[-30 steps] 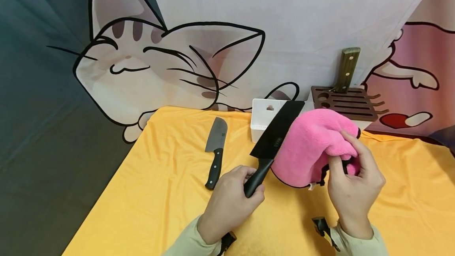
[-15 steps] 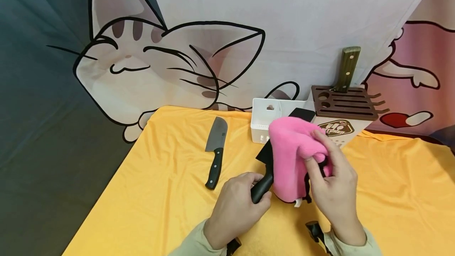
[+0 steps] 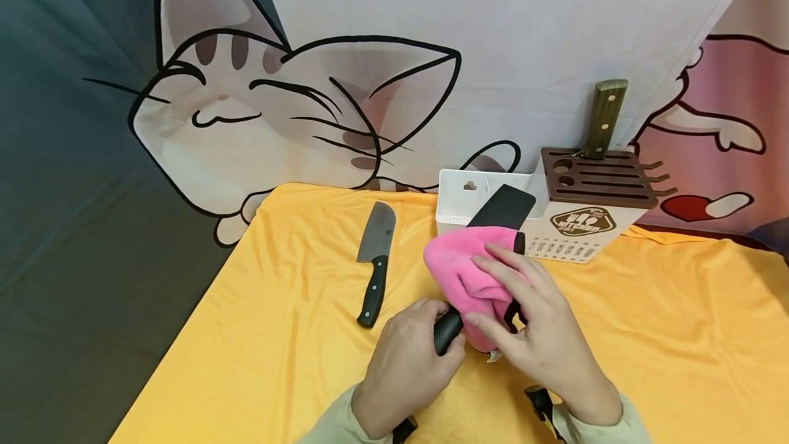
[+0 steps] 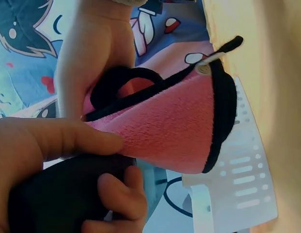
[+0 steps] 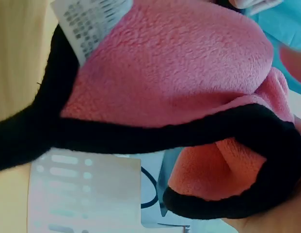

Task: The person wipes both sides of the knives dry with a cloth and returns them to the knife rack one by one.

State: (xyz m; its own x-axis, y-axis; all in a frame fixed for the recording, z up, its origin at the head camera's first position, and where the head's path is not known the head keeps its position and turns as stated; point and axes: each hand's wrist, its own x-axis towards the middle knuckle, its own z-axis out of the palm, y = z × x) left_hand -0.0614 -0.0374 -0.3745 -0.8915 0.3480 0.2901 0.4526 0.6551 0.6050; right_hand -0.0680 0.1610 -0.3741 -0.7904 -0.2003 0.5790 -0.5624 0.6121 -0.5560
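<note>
The head view is bright and evenly lit, with the backdrop (image 3: 493, 19) palest around one o'clock and the curtain (image 3: 49, 259) sinking into dimness toward nine. A soft-edged shadow dulls the yellow cloth (image 3: 265, 348) beside the right hand (image 3: 548, 327) at five o'clock. Both wrist views are softer and cooler. In the left, the knife handle (image 4: 58, 194) at eight o'clock goes nearly black and the pink cloth (image 4: 169, 126) looks muted. In the right, print on the label (image 5: 97, 22) smears at eleven, a fingertip (image 5: 293, 63) blurs at two, and the white rack (image 5: 116, 184) washes out at seven.
</note>
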